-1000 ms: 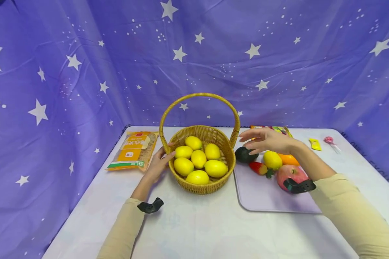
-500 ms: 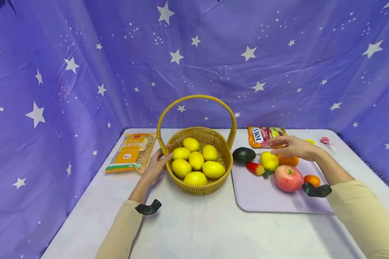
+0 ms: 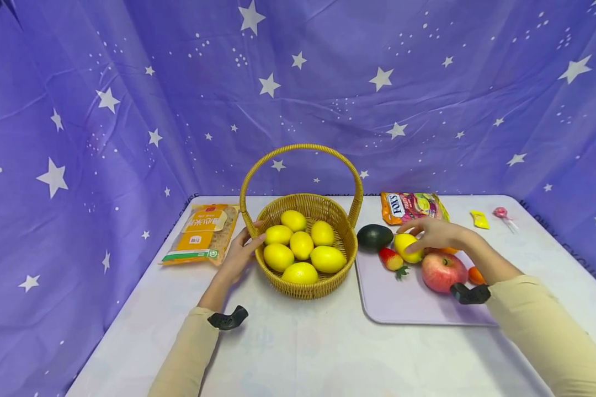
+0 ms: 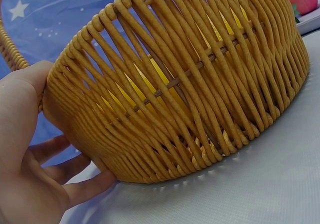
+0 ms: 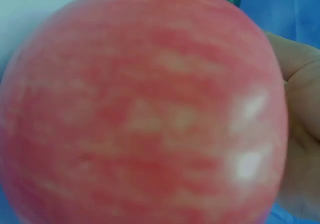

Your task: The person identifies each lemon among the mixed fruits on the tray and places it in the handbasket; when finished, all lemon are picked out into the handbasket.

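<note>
In the head view, a woven basket [image 3: 305, 289] with a tall arched handle holds several lemons [image 3: 278, 257]. My left hand [image 3: 235, 258] grips its left side; in the left wrist view the thumb reaches over the rim and the fingers [image 4: 90, 188] lie against the outer wall. Over the pale tray [image 3: 402, 309], my right hand [image 3: 439, 234] has thumb and fingers around a lemon [image 3: 405, 246]. Beside that lemon lie a strawberry [image 3: 390, 259], a dark green avocado [image 3: 374, 237] and a red apple [image 3: 444, 272]. The apple [image 5: 145, 109] fills most of the right wrist view, hiding the fingertips.
An orange food packet [image 3: 201, 231] lies left of the basket. Behind the tray is a FOX'S candy bag [image 3: 414, 207], with a yellow sweet [image 3: 479, 219] and a pink lollipop [image 3: 500, 213] further right. Small orange fruit [image 3: 475, 275] sits beside the apple. A starry curtain hangs behind.
My right hand has moved from above the avocado, over the fruit, and down onto the lemon, which has tilted. The strawberry has turned. My left hand stays at the basket.
</note>
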Available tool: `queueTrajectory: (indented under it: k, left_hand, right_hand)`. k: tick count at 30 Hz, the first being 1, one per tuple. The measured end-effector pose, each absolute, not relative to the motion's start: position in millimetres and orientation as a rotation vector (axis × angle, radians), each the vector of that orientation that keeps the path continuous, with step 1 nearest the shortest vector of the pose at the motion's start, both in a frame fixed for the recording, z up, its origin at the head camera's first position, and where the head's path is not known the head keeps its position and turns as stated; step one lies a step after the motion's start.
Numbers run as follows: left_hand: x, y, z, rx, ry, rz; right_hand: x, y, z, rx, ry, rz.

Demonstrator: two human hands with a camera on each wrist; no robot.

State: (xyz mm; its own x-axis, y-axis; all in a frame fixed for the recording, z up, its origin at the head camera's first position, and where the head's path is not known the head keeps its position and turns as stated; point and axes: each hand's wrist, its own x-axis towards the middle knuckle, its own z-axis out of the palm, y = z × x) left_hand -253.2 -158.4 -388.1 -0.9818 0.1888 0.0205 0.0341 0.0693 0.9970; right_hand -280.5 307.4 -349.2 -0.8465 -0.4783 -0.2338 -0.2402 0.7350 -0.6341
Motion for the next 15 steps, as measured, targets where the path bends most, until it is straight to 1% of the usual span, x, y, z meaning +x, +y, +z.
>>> queueTrajectory:
  k: [6,11,15]
  left_hand:
    - [-253.3,-158.4,-388.9,0.226,2.210,2.052]
    - [-261.8,-161.0,-397.3,0.215,2.205,2.062]
    - [-271.9,-163.9,-411.4,0.199,2.183,2.098]
  right_hand:
    - [-278.6,309.8,-344.3,-0.552,2.573,-0.899]
    - [-271.0,311.7,-321.5,-0.571,2.578,-1.013]
    - [-264.3,295.9,-302.3,-0.694,2.482,-1.091]
